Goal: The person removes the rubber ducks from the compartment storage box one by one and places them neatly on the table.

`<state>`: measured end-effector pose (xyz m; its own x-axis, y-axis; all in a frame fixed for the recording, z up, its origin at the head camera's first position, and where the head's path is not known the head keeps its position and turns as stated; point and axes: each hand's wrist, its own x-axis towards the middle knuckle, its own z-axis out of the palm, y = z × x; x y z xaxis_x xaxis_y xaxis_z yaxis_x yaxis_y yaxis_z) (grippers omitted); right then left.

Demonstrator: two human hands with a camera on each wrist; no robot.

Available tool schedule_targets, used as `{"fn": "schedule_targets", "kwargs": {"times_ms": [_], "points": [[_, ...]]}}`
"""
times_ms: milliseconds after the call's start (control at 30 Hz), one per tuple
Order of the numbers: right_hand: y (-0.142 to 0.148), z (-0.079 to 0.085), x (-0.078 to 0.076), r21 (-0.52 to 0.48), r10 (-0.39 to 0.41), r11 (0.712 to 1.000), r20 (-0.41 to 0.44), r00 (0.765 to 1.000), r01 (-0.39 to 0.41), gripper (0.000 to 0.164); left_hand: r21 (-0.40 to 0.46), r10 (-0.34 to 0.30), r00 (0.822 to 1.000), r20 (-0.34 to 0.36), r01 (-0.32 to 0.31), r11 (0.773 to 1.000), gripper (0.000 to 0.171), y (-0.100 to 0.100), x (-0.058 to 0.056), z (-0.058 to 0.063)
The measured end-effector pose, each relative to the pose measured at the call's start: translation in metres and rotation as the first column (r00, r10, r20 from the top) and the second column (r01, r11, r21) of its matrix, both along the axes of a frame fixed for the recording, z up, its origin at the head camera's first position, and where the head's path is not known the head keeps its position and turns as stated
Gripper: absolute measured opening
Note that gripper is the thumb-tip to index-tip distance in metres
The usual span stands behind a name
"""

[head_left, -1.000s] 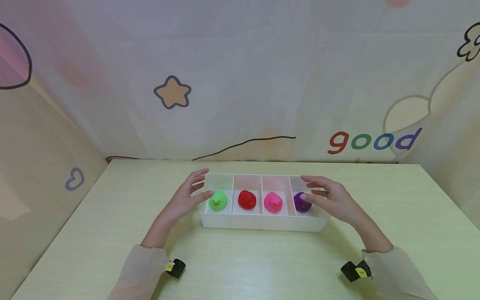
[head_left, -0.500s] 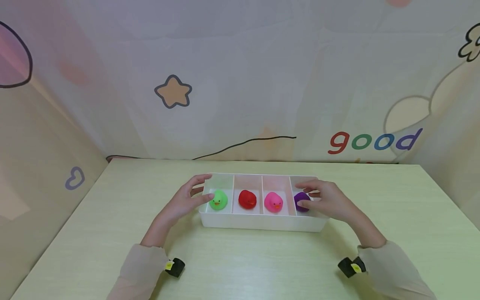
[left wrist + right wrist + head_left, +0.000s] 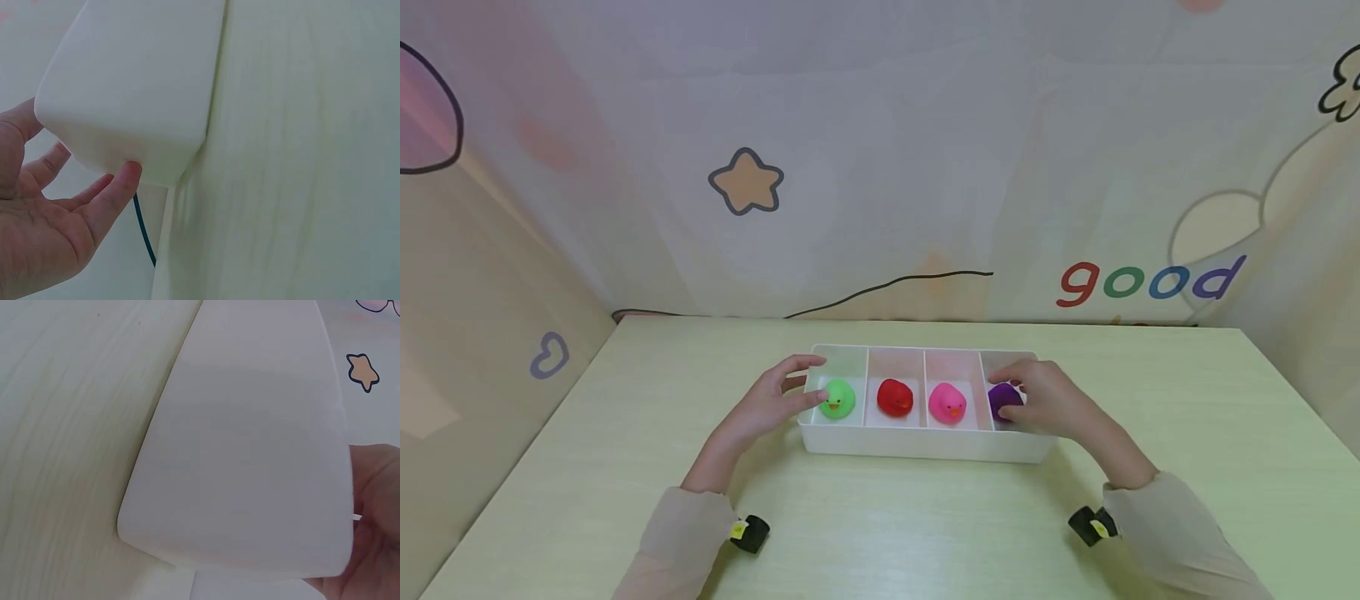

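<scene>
A white box (image 3: 925,444) split into compartments by thin walls stands on the table. A green rubber duck (image 3: 837,400), a red rubber duck (image 3: 895,399), a pink rubber duck (image 3: 947,404) and a purple rubber duck (image 3: 1002,398) sit in it, one to a compartment. My left hand (image 3: 775,394) rests loosely at the box's left end, thumb over the rim beside the green duck. In the left wrist view, one finger touches the end wall. My right hand (image 3: 1048,402) reaches into the right compartment, thumb and fingers around the purple duck, partly hiding it. In the right wrist view, the box wall hides the fingertips.
Pale wood table (image 3: 880,525) surrounds the box. A printed cloth backdrop (image 3: 880,167) rises behind the table's far edge and along its sides. Each wrist carries a small black camera, such as the left one (image 3: 750,534).
My right hand has moved left and down into the right compartment, its fingers closing around the purple duck. My left fingers have shifted slightly at the box's left rim.
</scene>
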<state>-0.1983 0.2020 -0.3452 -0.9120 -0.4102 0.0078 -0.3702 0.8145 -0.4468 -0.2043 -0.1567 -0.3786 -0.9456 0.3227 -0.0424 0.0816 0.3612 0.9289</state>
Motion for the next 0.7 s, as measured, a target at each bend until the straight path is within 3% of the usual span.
{"fn": "schedule_targets", "kwargs": {"times_ms": [300, 700], "points": [[-0.006, -0.001, -0.004, 0.111, 0.065, 0.992, -0.058, 0.996, -0.058, 0.022, -0.022, 0.004, 1.000, -0.001, -0.004, 1.000, 0.049, 0.000, 0.000, -0.001], [-0.011, -0.004, -0.006, 0.179, 0.081, 0.982, -0.083, 0.993, -0.066, 0.011, -0.042, 0.010, 1.000, 0.014, -0.009, 0.999, 0.049, -0.001, -0.003, -0.004]]}}
